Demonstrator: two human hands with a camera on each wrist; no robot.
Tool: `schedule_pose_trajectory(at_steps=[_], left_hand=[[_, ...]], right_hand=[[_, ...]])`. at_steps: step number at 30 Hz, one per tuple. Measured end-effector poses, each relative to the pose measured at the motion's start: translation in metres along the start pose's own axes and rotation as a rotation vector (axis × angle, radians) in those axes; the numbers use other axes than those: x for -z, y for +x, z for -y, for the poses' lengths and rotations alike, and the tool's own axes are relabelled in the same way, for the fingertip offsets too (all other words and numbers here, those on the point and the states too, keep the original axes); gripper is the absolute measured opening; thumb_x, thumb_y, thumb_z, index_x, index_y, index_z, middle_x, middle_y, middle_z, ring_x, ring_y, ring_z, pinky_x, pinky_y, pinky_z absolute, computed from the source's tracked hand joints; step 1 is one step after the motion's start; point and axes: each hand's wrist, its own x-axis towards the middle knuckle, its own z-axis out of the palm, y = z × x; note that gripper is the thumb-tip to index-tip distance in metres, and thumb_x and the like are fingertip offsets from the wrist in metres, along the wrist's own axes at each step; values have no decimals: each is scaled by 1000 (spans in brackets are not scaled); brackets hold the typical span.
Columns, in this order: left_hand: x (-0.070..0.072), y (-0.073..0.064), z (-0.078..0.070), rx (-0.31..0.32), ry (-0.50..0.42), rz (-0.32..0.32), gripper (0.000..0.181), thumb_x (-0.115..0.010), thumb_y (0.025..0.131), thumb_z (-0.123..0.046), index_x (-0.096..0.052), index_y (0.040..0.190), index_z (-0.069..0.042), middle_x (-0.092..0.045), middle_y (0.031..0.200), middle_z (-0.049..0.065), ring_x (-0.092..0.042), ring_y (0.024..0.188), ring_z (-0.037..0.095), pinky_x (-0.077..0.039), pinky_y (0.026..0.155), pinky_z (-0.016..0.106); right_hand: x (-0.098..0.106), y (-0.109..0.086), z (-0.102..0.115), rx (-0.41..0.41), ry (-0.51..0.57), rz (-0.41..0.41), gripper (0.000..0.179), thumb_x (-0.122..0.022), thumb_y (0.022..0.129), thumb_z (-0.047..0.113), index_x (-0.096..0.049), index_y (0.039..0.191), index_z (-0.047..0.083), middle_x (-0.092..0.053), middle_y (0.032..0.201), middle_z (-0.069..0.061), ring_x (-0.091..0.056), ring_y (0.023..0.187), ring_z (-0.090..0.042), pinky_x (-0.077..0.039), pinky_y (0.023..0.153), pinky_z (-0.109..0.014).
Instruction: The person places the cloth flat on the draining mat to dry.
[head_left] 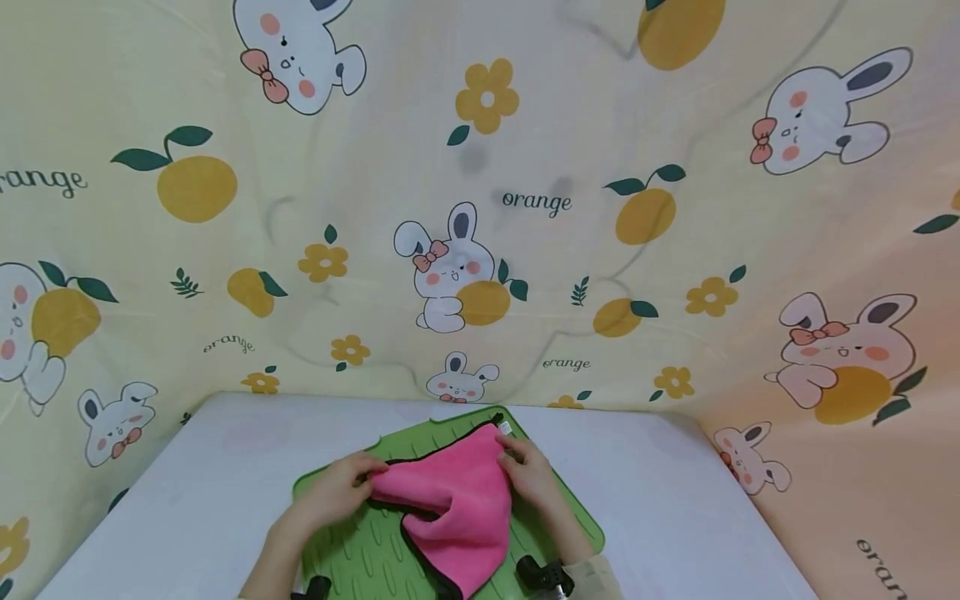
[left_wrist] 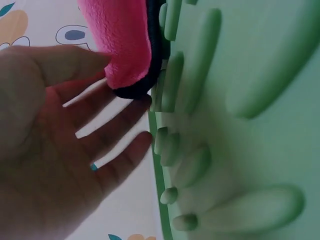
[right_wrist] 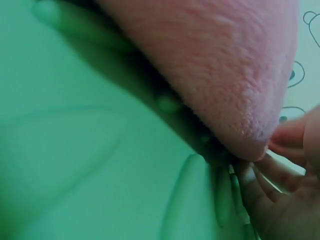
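A pink plush cloth with black edging lies rumpled and partly folded over a green ridged mat. My left hand pinches the cloth's left corner. In the left wrist view, the thumb lies on the pink pile and the other fingers of the left hand spread out below the black edge. At the upper right side of the cloth, my right hand holds its edge near a small white tag. The right wrist view has the right hand's fingertips at the cloth's rounded end.
The mat lies on a white table. Behind and beside the table hangs a cream curtain printed with rabbits, oranges and flowers. Black wrist-camera mounts show at both wrists, close over the mat.
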Motion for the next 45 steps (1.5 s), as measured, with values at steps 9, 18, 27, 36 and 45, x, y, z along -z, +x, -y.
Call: schedule_pose_trajectory(at_steps=[9, 18, 27, 36, 45], left_hand=[[1, -2, -7, 8, -2, -26, 32, -67, 95, -1, -68, 127, 4, -64, 133, 22, -55, 130, 47, -42, 110, 62], [3, -4, -25, -77, -54, -89, 14, -67, 99, -2, -69, 113, -4, -65, 106, 3, -62, 92, 15, -56, 78, 34], [-9, -11, -34, -249, 53, 50, 8, -73, 98, -11, -69, 102, -16, -65, 99, -9, -63, 89, 3, -58, 77, 27], [-18, -15, -30, -320, 209, 158, 15, -79, 94, -19, -71, 106, -21, -68, 105, -12, -65, 97, 5, -57, 83, 31], [-35, -15, -23, -467, 369, 71, 10, -80, 93, -22, -72, 98, -25, -65, 100, -14, -65, 92, 4, -57, 77, 29]], right_hand=[[7, -2, 10, -35, -19, 94, 44, -66, 101, 15, -61, 142, -1, -62, 139, -23, -63, 121, -40, -55, 92, -47], [24, -16, 32, 14, -27, 26, 26, -69, 100, 17, -72, 124, 8, -71, 123, -10, -69, 106, -27, -56, 79, -34], [36, -50, 50, 167, 3, 208, 18, -73, 98, 12, -74, 114, 6, -69, 111, -8, -66, 96, -16, -57, 78, -25], [34, -66, 42, 277, -165, 348, 14, -77, 96, 17, -75, 109, 20, -63, 100, 9, -61, 89, -13, -56, 75, -26], [27, -71, 31, 350, -172, 375, 12, -74, 97, 13, -75, 108, 17, -66, 99, 7, -58, 86, -2, -54, 74, -22]])
